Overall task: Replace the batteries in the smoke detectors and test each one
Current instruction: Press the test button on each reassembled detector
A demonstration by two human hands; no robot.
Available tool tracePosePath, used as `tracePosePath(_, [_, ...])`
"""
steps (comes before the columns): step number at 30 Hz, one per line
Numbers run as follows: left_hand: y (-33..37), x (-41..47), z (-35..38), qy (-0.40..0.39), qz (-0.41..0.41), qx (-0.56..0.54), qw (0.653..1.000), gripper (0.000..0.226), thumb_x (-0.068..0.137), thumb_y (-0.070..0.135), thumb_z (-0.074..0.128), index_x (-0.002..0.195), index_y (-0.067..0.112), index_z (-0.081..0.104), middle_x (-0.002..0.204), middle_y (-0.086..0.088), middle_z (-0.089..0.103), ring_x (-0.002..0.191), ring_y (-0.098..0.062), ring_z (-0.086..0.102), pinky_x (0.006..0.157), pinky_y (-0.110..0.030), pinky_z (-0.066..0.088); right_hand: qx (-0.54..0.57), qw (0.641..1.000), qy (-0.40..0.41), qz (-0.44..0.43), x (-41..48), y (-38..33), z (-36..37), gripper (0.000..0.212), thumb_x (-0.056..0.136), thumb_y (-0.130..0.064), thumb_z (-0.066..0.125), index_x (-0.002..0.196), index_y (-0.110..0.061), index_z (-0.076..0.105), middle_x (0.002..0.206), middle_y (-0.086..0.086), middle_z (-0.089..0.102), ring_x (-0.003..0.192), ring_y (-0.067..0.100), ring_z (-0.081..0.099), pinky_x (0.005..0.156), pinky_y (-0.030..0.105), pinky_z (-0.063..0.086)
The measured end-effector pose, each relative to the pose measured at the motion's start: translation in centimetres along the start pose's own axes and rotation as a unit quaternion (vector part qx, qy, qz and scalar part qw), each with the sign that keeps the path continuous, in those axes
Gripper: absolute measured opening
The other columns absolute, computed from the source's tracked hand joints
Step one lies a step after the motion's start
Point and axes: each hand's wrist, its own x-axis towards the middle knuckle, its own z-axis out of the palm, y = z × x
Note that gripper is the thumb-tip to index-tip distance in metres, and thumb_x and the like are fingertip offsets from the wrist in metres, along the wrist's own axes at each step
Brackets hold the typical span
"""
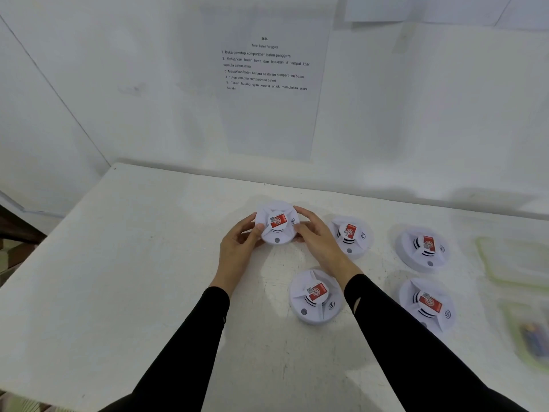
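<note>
Smoke detector point(277, 223), white and round with a red label on its raised hub, at centre of frame, toward the far side of the bench point(148, 263). Gripped from both sides. Left hand point(237, 248) on the left rim, fingers point(256, 232) curled, thumb laid on the top face. Right hand point(319, 239) on the right rim, its fingers curled round the far edge. Face up, small grey button toward the near edge. Resting on the bench or lifted just off it: cannot tell.

Black sleeves point(190, 337) on both forearms, entering from the lower edge of frame.

Four more of the same kind face up on the bench, apart from both hands. Second detector point(349, 236) just right of the right hand. Third detector point(423, 248) further right. Fourth detector point(315, 295) below centre, between the two forearms. Fifth detector point(426, 303) at lower right, below the third.

At the right edge of frame, blurred: clear container point(517, 260) with a greenish rim. Below it a second container point(531, 337) with dark things inside, too blurred to name.

On the white wall point(89, 84) behind the bench, at upper centre: printed sheet point(267, 84) with five numbered lines of text.
</note>
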Motion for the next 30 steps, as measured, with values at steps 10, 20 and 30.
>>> tracePosePath(10, [-0.2,0.1,-0.1,0.001,0.003,0.011,1.0,0.036,0.092,0.031,0.069,0.127,0.023,0.067,0.116,0.007,0.073,0.105,-0.012,0.07,0.089,-0.032,0.058,0.002,1.0,-0.001,-0.002,0.4,0.7,-0.1,0.036,0.098,-0.014,0.049,0.132,-0.025,0.052,0.107,0.01,0.07,0.099,0.017,0.067,0.087,0.024,0.055])
tracePosePath(20, [-0.8,0.2,0.1,0.056,0.024,0.102,0.993,0.037,0.094,0.041,0.065,0.129,0.033,0.065,0.119,0.013,0.065,0.104,0.005,0.062,0.089,-0.012,0.049,-0.008,0.999,0.029,0.036,1.2,1.6,-0.2,0.021,0.095,-0.016,0.057,0.115,-0.013,0.056,0.111,0.007,0.066,0.103,0.019,0.064,0.098,0.034,0.05])
tracePosePath(30, [-1.0,0.3,0.7,0.078,0.024,0.163,0.983,0.034,0.097,0.035,0.062,0.128,0.024,0.066,0.104,-0.002,0.06,0.091,0.002,0.059,0.078,-0.002,0.041,-0.103,0.993,0.031,0.041,1.1,1.4,-0.5,0.028,0.097,-0.021,0.055,0.122,-0.011,0.06,0.115,0.0,0.066,0.103,0.013,0.061,0.083,0.015,0.045])
